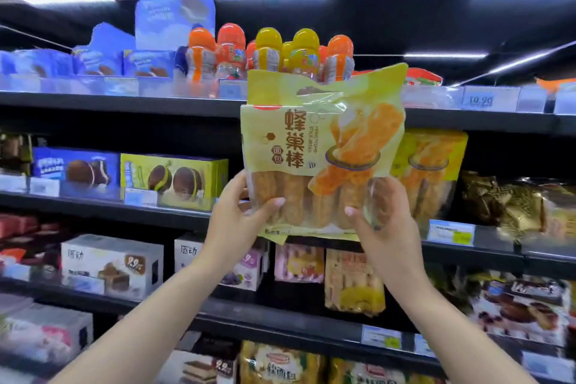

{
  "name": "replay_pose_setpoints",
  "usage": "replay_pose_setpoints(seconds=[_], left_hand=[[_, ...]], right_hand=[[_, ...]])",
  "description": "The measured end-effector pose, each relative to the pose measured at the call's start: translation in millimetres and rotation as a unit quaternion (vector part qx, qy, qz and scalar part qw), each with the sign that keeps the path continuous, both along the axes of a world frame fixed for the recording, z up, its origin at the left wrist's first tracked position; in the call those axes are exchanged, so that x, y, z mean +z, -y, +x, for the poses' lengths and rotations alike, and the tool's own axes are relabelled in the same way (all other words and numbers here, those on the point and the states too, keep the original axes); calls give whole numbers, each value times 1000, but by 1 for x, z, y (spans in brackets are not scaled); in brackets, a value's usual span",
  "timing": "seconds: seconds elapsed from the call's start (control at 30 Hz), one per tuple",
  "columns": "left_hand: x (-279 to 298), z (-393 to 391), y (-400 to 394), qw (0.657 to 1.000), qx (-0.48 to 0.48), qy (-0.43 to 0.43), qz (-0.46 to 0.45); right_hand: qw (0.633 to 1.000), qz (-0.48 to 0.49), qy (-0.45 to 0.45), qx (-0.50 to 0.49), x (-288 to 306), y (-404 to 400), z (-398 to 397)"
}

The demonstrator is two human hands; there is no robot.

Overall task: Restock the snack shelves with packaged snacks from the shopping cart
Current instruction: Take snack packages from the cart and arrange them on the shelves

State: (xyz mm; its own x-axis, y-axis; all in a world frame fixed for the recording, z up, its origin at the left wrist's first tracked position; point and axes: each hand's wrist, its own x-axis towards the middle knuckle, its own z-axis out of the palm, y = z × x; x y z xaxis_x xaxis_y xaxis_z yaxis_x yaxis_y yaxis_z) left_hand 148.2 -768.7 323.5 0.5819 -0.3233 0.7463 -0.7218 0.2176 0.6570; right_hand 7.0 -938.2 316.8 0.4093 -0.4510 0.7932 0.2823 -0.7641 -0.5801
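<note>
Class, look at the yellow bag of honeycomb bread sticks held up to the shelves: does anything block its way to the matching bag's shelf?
Nothing visible blocks it. The yellow plastic bag of honeycomb bread sticks, in both hands' grip, hides the slot beside the matching yellow bag.

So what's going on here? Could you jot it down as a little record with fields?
held item: yellow honeycomb bread bag, upright, in front of the shelves
left hand: grips the bag's lower left edge
right hand: grips the bag's lower right edge
matching stock: same yellow bag standing on the shelf behind
shelf above: orange and yellow capped bottles
</note>
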Motion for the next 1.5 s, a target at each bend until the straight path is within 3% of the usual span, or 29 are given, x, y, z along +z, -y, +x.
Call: replay_pose_setpoints(seconds=[0.5,0.7,0.9,1.27,1.4,1.5], left_hand=[[8,97,31,1000,-16,18,9],[-6,110,41,997,-12,8,76],[-4,107,47,996,43,41,62],[23,125,60,952,169,27,255],[27,127,66,943,191,2,273],[22,119,66,955,198,-8,219]], right_hand=[[996,43,21,-75,1,-9,83],[993,21,-49,-107,-5,4,97],[987,-7,-79,-143,1,15,104],[949,-1,-217,-228,28,23,123],[946,13,-201,-255,27,21,124],[964,-15,-127,-234,16,16,117]])
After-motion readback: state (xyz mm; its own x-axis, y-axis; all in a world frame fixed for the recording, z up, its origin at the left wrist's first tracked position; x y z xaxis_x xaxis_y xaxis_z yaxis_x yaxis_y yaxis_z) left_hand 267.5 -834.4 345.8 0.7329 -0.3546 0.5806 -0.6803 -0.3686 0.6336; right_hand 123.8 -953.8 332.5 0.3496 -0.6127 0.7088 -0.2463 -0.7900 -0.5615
